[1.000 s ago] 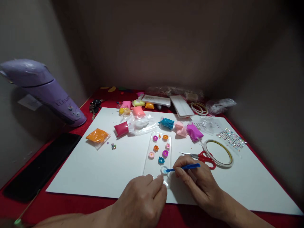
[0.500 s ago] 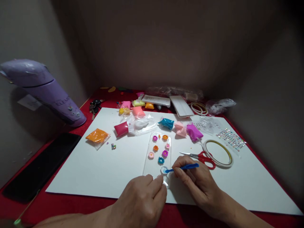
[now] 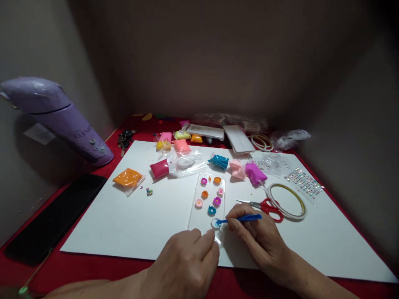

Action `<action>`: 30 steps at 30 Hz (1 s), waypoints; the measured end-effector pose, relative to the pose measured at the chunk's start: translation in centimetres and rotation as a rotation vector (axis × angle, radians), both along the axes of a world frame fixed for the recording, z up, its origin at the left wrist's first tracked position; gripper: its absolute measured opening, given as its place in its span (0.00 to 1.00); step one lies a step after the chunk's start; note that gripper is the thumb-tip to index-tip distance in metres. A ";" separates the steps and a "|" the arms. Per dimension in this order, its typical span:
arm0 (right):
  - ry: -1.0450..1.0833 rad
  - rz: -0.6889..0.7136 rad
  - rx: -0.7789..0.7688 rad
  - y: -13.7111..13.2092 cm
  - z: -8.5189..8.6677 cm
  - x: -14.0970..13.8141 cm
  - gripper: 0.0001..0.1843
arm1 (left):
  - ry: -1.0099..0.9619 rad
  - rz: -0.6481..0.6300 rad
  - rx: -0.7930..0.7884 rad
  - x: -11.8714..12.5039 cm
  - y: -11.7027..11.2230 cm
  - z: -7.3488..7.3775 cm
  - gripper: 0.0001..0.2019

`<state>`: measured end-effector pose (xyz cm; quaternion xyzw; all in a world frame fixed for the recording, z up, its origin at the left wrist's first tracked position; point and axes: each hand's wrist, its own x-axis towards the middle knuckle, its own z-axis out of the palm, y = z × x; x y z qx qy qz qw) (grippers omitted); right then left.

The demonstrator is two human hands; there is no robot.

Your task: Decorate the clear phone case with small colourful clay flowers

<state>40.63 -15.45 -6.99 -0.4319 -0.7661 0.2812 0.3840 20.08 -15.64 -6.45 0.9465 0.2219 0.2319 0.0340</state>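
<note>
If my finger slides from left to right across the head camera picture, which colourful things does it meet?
Purple bottle → orange clay packet → red clay packet → teal clay → magenta clay → gem sticker sheet.

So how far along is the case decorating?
Done: seven clay flowers sit on the clear case. In hand: right hand holds a blue tool on a white piece at the near end; left hand steadies that end. Left: the case's near-left part is bare.
</note>
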 end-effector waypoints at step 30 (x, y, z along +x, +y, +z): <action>0.012 -0.012 0.049 0.0 0.4 -0.1 0.06 | -0.008 0.009 0.024 -0.1 0.0 -0.1 0.12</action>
